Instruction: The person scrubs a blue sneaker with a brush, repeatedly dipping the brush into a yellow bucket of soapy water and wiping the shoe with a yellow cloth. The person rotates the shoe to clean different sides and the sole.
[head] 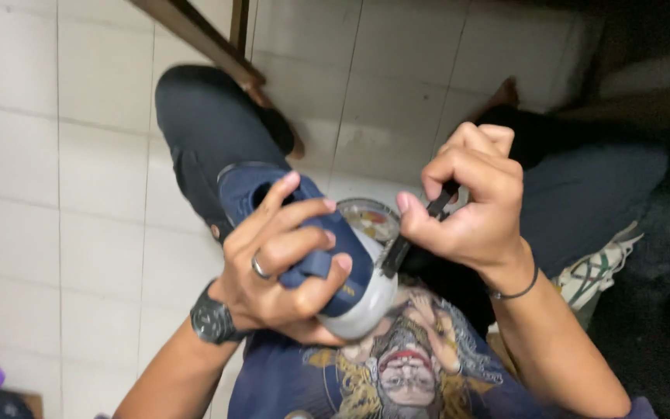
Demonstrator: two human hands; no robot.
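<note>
My left hand (281, 264) grips the navy shoe (327, 256), fingers closed around its upper. Beside the shoe's toe, my right hand (471, 209) pinches a dark brush (409, 240), apparently touching the white sole.

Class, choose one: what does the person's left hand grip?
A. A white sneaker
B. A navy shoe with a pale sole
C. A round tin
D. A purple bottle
B: the left hand wraps around the navy shoe, while the right hand pinches a small black brush.
</note>
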